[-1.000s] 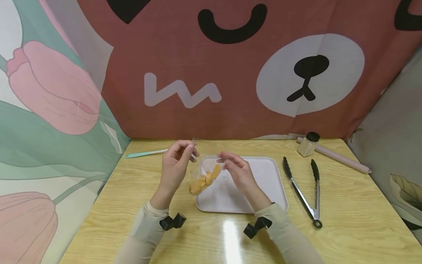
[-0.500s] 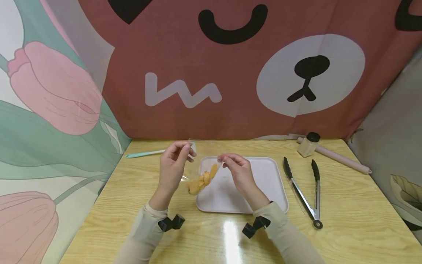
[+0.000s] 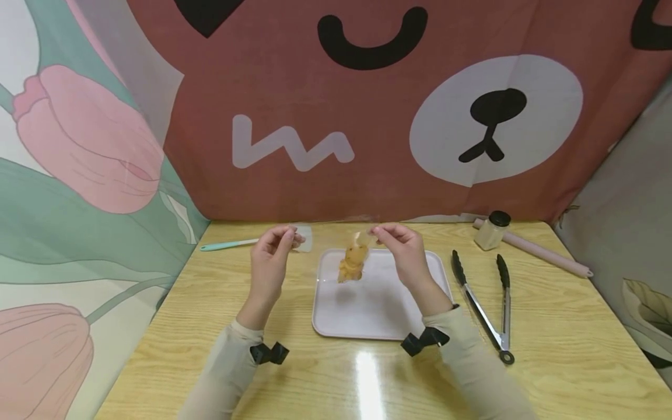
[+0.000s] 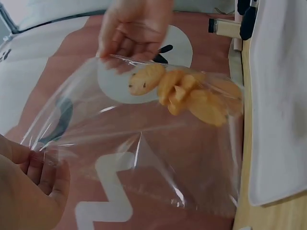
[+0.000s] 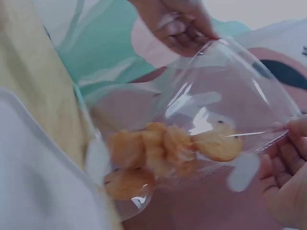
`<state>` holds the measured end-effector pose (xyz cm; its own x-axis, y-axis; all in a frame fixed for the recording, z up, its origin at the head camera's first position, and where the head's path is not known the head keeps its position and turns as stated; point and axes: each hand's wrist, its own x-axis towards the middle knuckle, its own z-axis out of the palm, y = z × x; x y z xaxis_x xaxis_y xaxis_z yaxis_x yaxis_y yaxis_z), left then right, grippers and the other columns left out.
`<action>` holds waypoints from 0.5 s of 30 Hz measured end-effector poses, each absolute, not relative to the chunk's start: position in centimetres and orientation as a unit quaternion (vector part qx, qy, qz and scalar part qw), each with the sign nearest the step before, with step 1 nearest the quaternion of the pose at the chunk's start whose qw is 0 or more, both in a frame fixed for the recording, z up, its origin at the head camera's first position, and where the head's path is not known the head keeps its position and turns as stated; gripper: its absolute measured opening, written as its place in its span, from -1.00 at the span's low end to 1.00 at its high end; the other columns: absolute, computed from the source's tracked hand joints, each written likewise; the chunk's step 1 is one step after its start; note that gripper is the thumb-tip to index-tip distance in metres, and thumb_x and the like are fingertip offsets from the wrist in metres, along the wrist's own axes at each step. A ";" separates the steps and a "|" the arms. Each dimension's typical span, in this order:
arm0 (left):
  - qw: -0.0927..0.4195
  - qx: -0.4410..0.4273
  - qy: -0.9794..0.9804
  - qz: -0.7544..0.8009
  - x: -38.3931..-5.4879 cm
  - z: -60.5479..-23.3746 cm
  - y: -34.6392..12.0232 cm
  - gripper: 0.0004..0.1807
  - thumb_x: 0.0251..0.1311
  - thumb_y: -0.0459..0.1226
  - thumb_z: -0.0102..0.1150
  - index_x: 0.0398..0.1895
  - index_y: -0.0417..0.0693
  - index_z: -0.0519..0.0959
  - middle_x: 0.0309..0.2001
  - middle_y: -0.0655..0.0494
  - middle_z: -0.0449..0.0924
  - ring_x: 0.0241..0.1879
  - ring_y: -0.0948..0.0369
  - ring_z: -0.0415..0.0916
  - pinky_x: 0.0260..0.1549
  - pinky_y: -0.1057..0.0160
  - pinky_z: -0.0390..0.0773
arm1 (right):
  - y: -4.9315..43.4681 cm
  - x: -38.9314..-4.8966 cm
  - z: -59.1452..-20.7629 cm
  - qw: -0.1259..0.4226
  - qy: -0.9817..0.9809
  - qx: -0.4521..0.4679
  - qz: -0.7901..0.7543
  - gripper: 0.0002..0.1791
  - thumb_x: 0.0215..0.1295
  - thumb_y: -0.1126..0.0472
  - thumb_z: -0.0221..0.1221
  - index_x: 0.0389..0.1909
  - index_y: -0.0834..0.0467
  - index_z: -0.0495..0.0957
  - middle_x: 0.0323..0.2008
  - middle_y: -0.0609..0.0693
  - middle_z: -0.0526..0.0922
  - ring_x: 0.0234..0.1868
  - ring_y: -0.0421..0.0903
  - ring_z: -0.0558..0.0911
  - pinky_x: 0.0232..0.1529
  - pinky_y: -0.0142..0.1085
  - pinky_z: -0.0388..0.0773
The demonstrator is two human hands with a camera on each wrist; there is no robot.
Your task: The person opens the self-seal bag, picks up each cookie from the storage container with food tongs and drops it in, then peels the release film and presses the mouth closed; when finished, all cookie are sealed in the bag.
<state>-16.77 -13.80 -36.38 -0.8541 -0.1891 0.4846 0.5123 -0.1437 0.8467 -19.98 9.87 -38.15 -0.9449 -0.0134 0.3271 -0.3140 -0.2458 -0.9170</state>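
Note:
A clear plastic bag (image 4: 120, 129) is stretched between my two hands, with a golden-brown pastry (image 3: 353, 262) inside. The pastry has a knotted middle and rounded ends, one with small dark dots. My left hand (image 3: 269, 268) pinches one corner of the bag between thumb and fingers. At the opposite top corner, my right hand (image 3: 410, 259) pinches the film too. In the right wrist view the pastry (image 5: 158, 148) lies along the bag's lower part, and the film sags under it. From the head, bag and pastry overlap the back left part of a white tray (image 3: 378, 318).
Open tongs (image 3: 493, 332) with black tips lie right of the tray. Behind them stands a jar (image 3: 490, 233) with a black lid, beside a pink rolling pin (image 3: 548, 255). A spatula (image 3: 231, 245) with a mint handle lies at the back left. Printed cloth backs the table.
My right hand has moved right and up, away from the left, spreading the bag wider. The pastry has swung right and up over the tray. My left hand has shifted slightly left.

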 end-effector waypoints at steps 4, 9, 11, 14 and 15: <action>0.215 -0.118 -0.589 -0.770 -17.2 -37.0 -13.5 -0.90 0.29 -0.44 0.07 -0.32 -0.15 0.58 -0.42 0.15 0.65 -0.37 0.29 0.60 -0.26 0.36 0.59 | 11.1 -19.9 -36.1 0.117 -0.677 0.171 0.706 -0.87 0.28 0.28 0.20 -0.36 0.30 0.61 -0.40 -0.15 0.69 -0.31 -0.15 0.59 -0.20 -0.32 0.58; 0.179 -0.095 -0.570 -0.797 -17.6 -37.5 -12.8 -0.89 0.31 -0.42 0.06 -0.33 -0.10 0.57 -0.42 0.15 0.65 -0.37 0.26 0.61 -0.28 0.34 0.60 | 11.9 -19.3 -34.1 0.139 -0.718 0.193 0.654 -0.80 0.28 0.28 0.20 -0.34 0.40 0.59 -0.43 -0.13 0.66 -0.34 -0.18 0.58 -0.24 -0.41 0.57; 0.161 -0.088 -0.557 -0.810 -17.7 -37.5 -12.5 -0.88 0.31 -0.41 0.06 -0.33 -0.09 0.57 -0.42 0.14 0.66 -0.36 0.25 0.62 -0.26 0.32 0.61 | 12.1 -19.0 -33.3 0.158 -0.726 0.207 0.636 -0.84 0.27 0.31 0.20 -0.36 0.38 0.60 -0.44 -0.08 0.65 -0.36 -0.16 0.60 -0.27 -0.42 0.57; 0.142 -0.080 -0.538 -0.827 -17.7 -37.5 -12.0 -0.88 0.31 -0.40 0.06 -0.34 -0.07 0.57 -0.43 0.12 0.66 -0.34 0.23 0.64 -0.20 0.28 0.62 | 12.5 -18.4 -32.2 0.189 -0.742 0.228 0.602 -0.88 0.25 0.34 0.21 -0.38 0.34 0.62 -0.45 -0.02 0.65 -0.40 -0.17 0.59 -0.35 -0.44 0.55; 0.138 -0.079 -0.534 -0.830 -17.7 -37.5 -11.8 -0.88 0.31 -0.40 0.06 -0.34 -0.07 0.58 -0.43 0.12 0.66 -0.34 0.23 0.64 -0.18 0.27 0.62 | 12.7 -18.2 -31.9 0.196 -0.747 0.232 0.592 -0.89 0.25 0.34 0.21 -0.38 0.33 0.63 -0.45 0.00 0.65 -0.41 -0.18 0.59 -0.37 -0.45 0.54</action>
<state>-17.68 -11.80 -37.49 -0.9496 -0.1447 0.2780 0.3130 -0.3909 0.8656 -18.24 12.66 -31.94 -0.8155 -0.1151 0.5672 -0.5785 0.1915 -0.7928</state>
